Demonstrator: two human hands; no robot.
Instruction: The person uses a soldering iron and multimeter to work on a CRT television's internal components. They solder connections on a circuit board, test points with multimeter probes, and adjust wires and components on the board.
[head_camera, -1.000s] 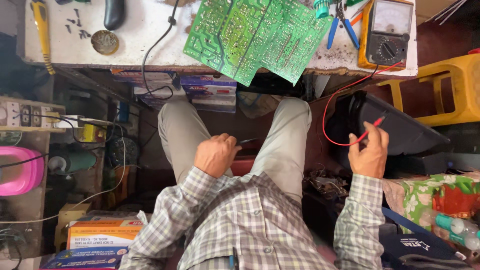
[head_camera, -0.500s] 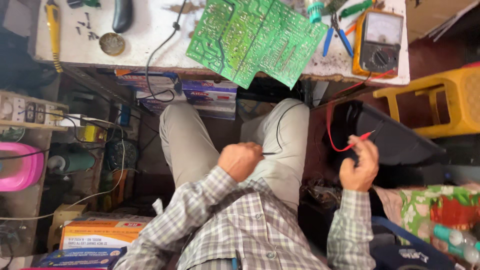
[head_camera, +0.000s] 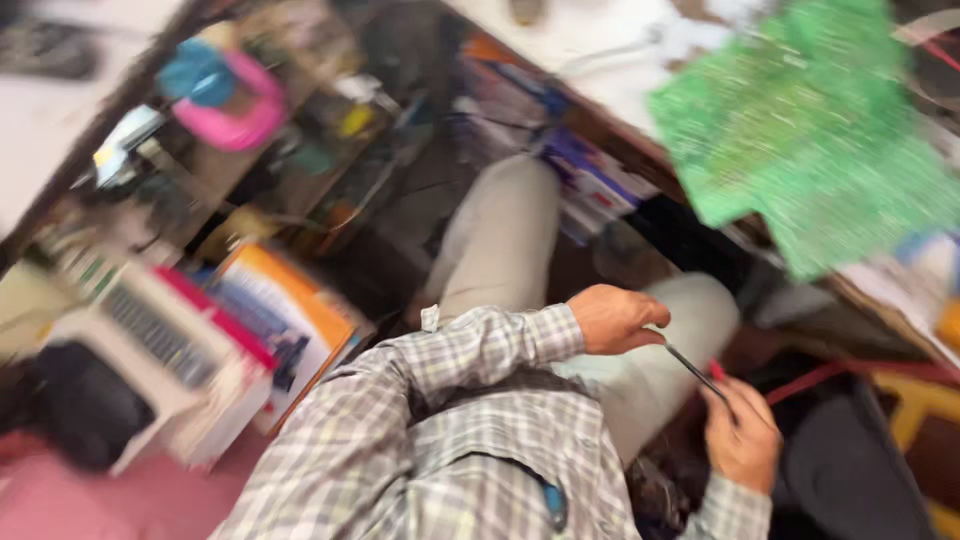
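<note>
Nearest the camera, a checked woven shirt (head_camera: 440, 440) in grey and white covered the torso, with 2 sleeves reaching forward. The left hand (head_camera: 617, 318) was curled nearly closed, fingers pinched on the near end of 1 thin dark probe (head_camera: 697, 372), a slim straight rod slanting down over the lap. The right hand (head_camera: 742, 436) was loosely closed around the far end of that probe and 1 red-tipped probe (head_camera: 716, 369); blur hid the exact grip. A red wire (head_camera: 830, 372) ran rightward from that hand. Below lay 2 legs in smooth beige trousers (head_camera: 500, 245). Left of the knees stood 1 orange-and-white cardboard box (head_camera: 285, 310), contents not discernible, and 1 white ribbed plastic case (head_camera: 150, 345). Farther off, 1 green circuit board (head_camera: 810, 140), flat and irregular in outline, overhung the edge of the white bench (head_camera: 600, 40). A pink rounded plastic object (head_camera: 245, 110) sat on the cluttered shelf at far left.
</note>
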